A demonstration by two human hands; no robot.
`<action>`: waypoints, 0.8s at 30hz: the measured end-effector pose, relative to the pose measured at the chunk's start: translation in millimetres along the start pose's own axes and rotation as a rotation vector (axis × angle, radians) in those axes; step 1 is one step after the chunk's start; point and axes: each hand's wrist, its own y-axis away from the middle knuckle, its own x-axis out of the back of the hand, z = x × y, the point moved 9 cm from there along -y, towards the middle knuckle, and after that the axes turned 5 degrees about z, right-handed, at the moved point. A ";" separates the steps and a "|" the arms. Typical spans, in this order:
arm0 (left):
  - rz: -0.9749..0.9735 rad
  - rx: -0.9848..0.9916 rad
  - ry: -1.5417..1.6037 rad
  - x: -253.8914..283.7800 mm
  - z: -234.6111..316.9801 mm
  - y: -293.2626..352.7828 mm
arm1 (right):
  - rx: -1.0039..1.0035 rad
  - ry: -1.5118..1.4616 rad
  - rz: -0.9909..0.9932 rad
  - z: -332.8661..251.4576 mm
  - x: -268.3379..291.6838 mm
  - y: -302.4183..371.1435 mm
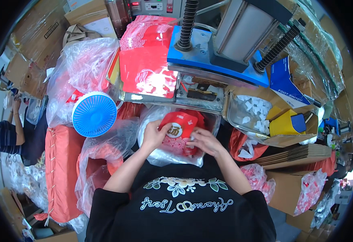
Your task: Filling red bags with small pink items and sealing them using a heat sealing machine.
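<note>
My left hand (154,135) grips the left edge of a red printed bag (182,126) with a round pale emblem and a wave pattern. At its right edge is my right hand (205,141), fingers curled in a pinch; a small pale spot shows at the fingertips, too small to name. More red bags (196,117) lie beneath, inside a clear plastic liner (147,122) in front of my body. Just beyond stands a press with a blue plate (209,52). On its left, red printed bags (147,72) are piled.
A blue-and-white fan (95,114) stands at left. To the right, a tray (235,117) of small white plastic pieces and a yellow container (283,122) sit in a carton. Flat cardboard (293,156) is stacked below them. Another person (7,135) is at far left.
</note>
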 end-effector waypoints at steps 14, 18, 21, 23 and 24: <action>-0.020 -0.144 0.065 -28.0 14.8 16.3 | 0.861 1.728 0.168 -157.1 -101.5 69.2; -0.217 -0.175 0.157 -42.3 20.6 19.9 | 0.712 1.706 -0.079 -138.6 -108.6 51.2; -0.295 0.014 0.324 -50.3 11.2 19.4 | 0.640 1.533 -0.059 -144.6 -102.1 43.4; -0.298 0.002 0.348 -55.1 10.3 10.8 | 0.574 1.438 -0.003 -148.3 -92.4 39.2; -0.299 0.000 0.372 -54.7 15.5 6.8 | 0.719 1.427 0.038 -155.0 -94.7 43.5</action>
